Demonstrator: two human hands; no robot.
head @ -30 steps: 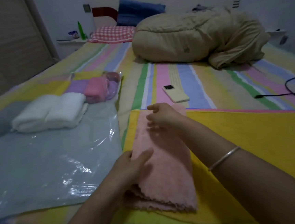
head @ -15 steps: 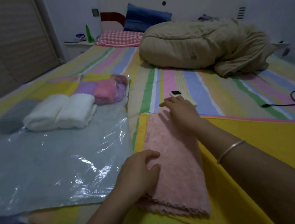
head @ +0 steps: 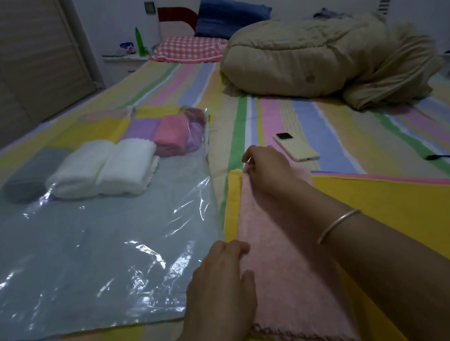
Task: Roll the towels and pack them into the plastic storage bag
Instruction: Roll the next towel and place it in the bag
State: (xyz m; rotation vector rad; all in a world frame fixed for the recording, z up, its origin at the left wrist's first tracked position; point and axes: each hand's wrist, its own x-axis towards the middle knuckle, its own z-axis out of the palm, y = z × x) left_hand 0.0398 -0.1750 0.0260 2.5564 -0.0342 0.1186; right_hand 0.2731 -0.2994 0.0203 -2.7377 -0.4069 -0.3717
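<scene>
The pink towel (head: 287,273) lies folded into a long strip from the middle of the view down toward 6 o'clock, resting on a yellow cloth (head: 402,225) spread over the striped bed. The left hand (head: 222,279) is open, with its fingers laid loosely on the strip's long edge at about 7 o'clock. The right hand (head: 270,171) sits on the far end near 12 o'clock with its fingers bent over the corner. It seems to pinch that corner, though the fingertips are hidden. The step in hand looks like squaring up the strip before rolling. To do it well, the long edges should be brought into line and the layers smoothed so no ridge gets trapped. The roll should then start from one short end, turned tightly with both hands spread across the width so it does not cone. The plastic bag (head: 90,263) lies flat at 9 o'clock, with two white rolls (head: 104,170) and pink and purple ones at its far end toward 10 o'clock. A roll of matching thickness would sit neatly beside them. A phone (head: 296,146) lies just past the right hand at 1 o'clock, so the rolling should stay clear of it.
</scene>
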